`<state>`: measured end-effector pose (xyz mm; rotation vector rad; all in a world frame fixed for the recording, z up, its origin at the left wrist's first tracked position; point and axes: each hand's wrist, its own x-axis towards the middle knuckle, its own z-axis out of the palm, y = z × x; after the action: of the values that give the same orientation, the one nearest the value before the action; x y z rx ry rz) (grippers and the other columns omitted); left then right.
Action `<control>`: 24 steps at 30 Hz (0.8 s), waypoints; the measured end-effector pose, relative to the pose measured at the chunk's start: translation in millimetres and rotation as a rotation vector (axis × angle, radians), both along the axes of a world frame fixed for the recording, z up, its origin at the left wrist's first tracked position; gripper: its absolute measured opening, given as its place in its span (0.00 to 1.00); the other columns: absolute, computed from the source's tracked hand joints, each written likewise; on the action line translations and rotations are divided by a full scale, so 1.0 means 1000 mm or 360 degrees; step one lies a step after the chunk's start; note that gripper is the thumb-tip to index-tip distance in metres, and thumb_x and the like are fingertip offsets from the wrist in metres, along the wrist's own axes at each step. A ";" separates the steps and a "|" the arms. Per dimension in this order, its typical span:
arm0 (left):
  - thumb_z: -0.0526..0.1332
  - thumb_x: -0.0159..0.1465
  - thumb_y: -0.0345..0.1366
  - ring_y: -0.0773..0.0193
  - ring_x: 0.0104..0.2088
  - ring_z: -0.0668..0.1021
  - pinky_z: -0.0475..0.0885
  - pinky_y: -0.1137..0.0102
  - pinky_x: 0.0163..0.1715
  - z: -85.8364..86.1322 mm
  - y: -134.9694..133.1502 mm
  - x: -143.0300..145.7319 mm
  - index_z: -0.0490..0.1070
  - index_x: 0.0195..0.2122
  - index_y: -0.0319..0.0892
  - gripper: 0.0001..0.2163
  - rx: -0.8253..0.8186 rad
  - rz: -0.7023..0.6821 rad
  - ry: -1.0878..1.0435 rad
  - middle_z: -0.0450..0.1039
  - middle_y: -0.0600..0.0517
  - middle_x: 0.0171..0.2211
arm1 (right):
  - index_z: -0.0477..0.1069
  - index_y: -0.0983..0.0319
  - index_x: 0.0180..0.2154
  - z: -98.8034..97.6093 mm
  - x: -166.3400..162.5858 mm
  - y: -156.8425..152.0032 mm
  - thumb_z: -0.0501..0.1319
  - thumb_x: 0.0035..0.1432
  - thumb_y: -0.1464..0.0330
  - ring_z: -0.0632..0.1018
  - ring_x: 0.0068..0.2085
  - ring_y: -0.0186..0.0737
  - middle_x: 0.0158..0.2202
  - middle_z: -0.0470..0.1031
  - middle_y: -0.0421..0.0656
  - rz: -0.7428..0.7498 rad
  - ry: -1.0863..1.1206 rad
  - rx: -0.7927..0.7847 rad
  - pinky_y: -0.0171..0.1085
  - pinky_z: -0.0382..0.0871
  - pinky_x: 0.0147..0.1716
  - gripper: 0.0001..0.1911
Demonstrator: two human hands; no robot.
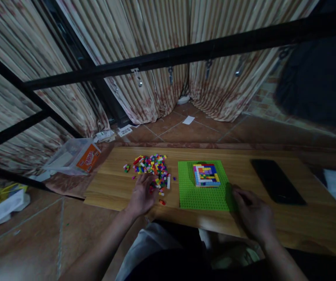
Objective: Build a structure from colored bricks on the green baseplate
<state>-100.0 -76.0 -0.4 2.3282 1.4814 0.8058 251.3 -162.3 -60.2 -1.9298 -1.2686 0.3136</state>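
Observation:
A green baseplate (pixel 191 191) lies on a low wooden table (pixel 115 183), with a block of coloured bricks (pixel 205 175) built on its far half. Left of it is a loose pile of small coloured bricks (pixel 153 166). My left hand (pixel 141 195) rests on the near edge of that pile, fingers reaching among the bricks; whether it grips one I cannot make out. My right hand (pixel 252 212) lies on the table at the baseplate's near right corner, fingers curled against the plate's edge.
A black phone or tablet (pixel 277 181) lies on the table's right part. A clear plastic box with an orange label (pixel 77 156) sits on the floor to the left. Striped curtains and a black metal frame stand behind. My knees are under the table's near edge.

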 end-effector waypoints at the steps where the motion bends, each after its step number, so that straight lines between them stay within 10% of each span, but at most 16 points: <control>1: 0.60 0.60 0.31 0.56 0.50 0.73 0.71 0.56 0.51 0.001 -0.006 -0.004 0.70 0.45 0.46 0.12 -0.0022 -0.0026 0.0004 0.70 0.48 0.47 | 0.77 0.59 0.37 0.000 0.000 0.000 0.55 0.55 0.51 0.81 0.40 0.51 0.42 0.80 0.48 -0.0010 -0.0008 0.0002 0.45 0.73 0.40 0.22; 9: 0.59 0.62 0.31 0.58 0.46 0.74 0.70 0.61 0.50 -0.003 -0.038 -0.005 0.73 0.40 0.46 0.07 -0.0243 -0.0324 0.0181 0.74 0.49 0.43 | 0.77 0.58 0.38 -0.005 -0.001 -0.003 0.55 0.57 0.52 0.80 0.39 0.51 0.42 0.79 0.48 0.0009 -0.0069 0.0056 0.46 0.73 0.38 0.20; 24: 0.55 0.65 0.32 0.64 0.35 0.78 0.73 0.68 0.37 -0.001 -0.020 0.045 0.72 0.38 0.43 0.06 -0.0426 -0.0282 -0.0082 0.76 0.52 0.35 | 0.76 0.57 0.40 0.007 -0.010 -0.002 0.53 0.61 0.55 0.79 0.42 0.50 0.41 0.79 0.48 0.0046 0.0010 0.0130 0.49 0.73 0.44 0.17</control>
<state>-55.3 -96.4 -1.2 2.1825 1.2542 0.5771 240.8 -164.4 -53.0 -1.8416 -1.2868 0.2784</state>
